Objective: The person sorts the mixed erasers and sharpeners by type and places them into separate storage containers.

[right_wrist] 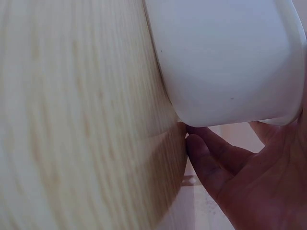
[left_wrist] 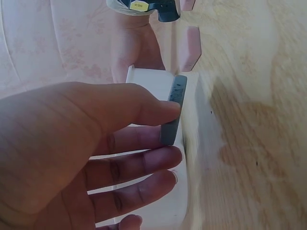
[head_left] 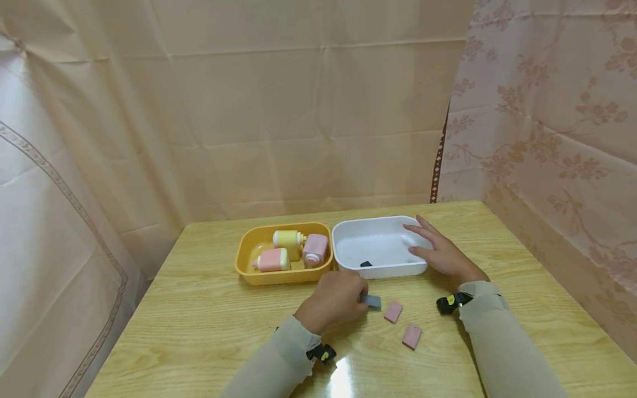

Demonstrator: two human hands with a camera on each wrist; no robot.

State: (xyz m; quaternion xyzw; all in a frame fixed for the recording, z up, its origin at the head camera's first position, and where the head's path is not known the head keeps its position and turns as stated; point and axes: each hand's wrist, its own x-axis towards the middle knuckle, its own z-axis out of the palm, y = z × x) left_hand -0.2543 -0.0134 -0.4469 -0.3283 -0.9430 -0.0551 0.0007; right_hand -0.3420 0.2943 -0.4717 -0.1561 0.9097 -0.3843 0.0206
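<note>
My left hand (head_left: pixel 335 298) pinches a small grey rectangular block (left_wrist: pixel 173 110) between thumb and index finger, just in front of the white tray (head_left: pixel 380 271). In the left wrist view the other fingers spread beside the tray wall. My right hand (head_left: pixel 445 255) holds the tray's right end, with fingertips over the rim. Other fingers of it bend near the outer base in the right wrist view. Inside the tray lies a small black piece (head_left: pixel 366 264). Two pink rectangular blocks (head_left: pixel 393 312) lie on the table to the right of the grey one.
A yellow tray (head_left: pixel 244 271) stands against the white tray's left side. It holds a yellow bottle (head_left: pixel 287 239), a pink bottle (head_left: pixel 272 260) and a pinkish-purple bottle (head_left: pixel 316 249). Curtains (head_left: pixel 298 110) hang behind the wooden table (head_left: pixel 199 320) and at its sides.
</note>
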